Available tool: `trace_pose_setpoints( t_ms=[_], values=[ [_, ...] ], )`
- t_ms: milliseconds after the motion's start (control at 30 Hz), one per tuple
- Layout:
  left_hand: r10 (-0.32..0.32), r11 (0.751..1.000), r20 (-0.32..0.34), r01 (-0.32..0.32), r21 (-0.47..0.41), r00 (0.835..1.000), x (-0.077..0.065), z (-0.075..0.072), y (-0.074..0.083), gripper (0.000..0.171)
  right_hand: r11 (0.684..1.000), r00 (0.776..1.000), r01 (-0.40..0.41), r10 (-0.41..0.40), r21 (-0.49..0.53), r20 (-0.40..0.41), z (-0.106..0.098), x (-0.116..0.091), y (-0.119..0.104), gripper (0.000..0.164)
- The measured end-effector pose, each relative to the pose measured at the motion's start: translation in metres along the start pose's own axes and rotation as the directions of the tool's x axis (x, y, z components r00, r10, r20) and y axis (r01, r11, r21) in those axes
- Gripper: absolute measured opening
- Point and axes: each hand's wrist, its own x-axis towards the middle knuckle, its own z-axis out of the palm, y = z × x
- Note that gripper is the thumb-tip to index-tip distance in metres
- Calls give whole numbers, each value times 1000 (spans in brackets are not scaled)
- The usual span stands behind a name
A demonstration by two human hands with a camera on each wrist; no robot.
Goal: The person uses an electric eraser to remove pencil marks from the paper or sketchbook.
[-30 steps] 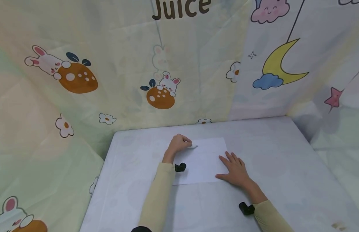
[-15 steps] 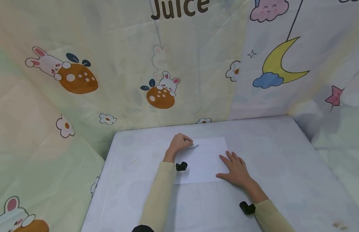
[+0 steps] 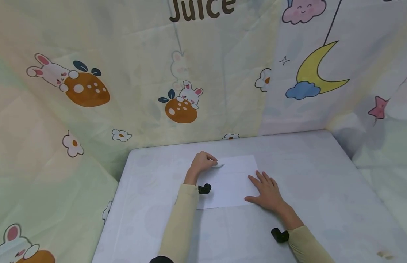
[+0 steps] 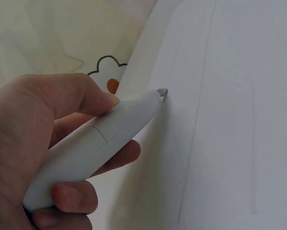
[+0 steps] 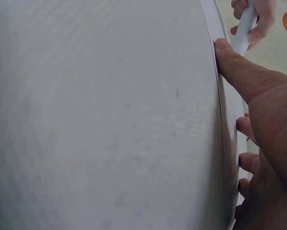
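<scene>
My left hand (image 3: 202, 162) grips a thick white pen-shaped tool (image 4: 126, 120) with a short metal tip. Its exact kind is unclear. In the left wrist view the tip meets, or hovers just over, the white paper (image 3: 229, 188), close to the far edge. Long thin lines run along the sheet there; whether they are drawn, creased or cut I cannot tell. My right hand (image 3: 268, 193) lies with fingers spread on the paper's right side, thumb near the front edge. In the right wrist view the thumb (image 5: 244, 72) presses at the sheet's edge.
The paper lies on a table with a pale cloth (image 3: 321, 190). Behind it hangs a printed curtain (image 3: 223, 91) with rabbits, oranges and a moon; it also encloses both sides. Black wrist mounts (image 3: 204, 189) sit at both wrists.
The tool tip shifts very slightly right and then back left, along with the head view itself. My right hand stays in place on the paper.
</scene>
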Motion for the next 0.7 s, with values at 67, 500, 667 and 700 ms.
trace_pose_setpoints(
  t_ms=[67, 500, 667, 700],
  values=[
    [14, 1000, 8, -14, -4, 1000, 2, 1, 1, 14, 1000, 1000, 0, 0, 1, 2, -1, 0, 0, 90],
    [7, 1000, -1, -7, -6, 1000, 2, -1, 3, 13, 1000, 1000, -7, 7, -2, -5, -2, 0, -3, 90],
    [26, 1000, 19, -26, -10, 999, 3, 3, 8, 14, 1000, 1000, -10, 10, -3, 6, 1, 1, 0, 91],
    [28, 1000, 26, -27, -14, 999, 3, 4, 10, 15, 1000, 1000, -9, 9, -4, 6, 1, 1, 0, 91]
  ],
)
